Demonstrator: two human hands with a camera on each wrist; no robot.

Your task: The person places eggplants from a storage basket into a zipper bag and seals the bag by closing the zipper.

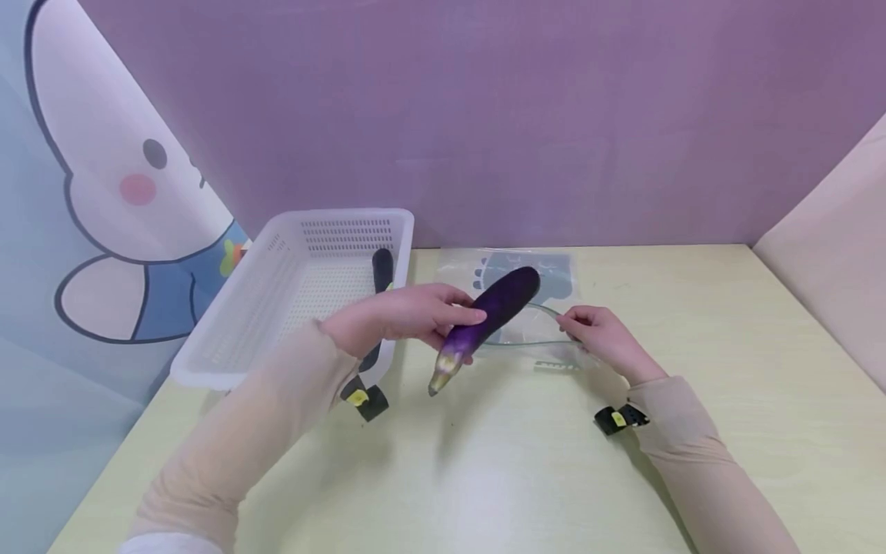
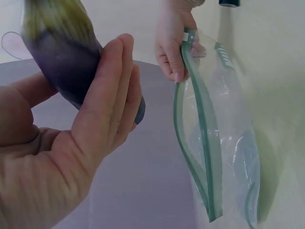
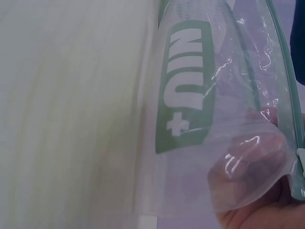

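My left hand (image 1: 429,312) grips a purple eggplant (image 1: 504,302) round its middle, its pale stem end tilted toward me. Just right of it, my right hand (image 1: 609,338) pinches the rim of a clear zip bag (image 1: 512,331) with a green zip edge (image 2: 202,114). In the left wrist view the bag's mouth gapes, and the eggplant is outside it, apart from the rim. The right wrist view shows the bag's green printed label (image 3: 186,90), with right-hand fingers (image 3: 248,162) seen through the film.
At the left stands a white perforated basket (image 1: 208,338) with a dark long object (image 1: 382,269) along its right side, partly hidden by my left arm. A purple wall (image 1: 484,123) rises behind the pale wooden table (image 1: 498,477).
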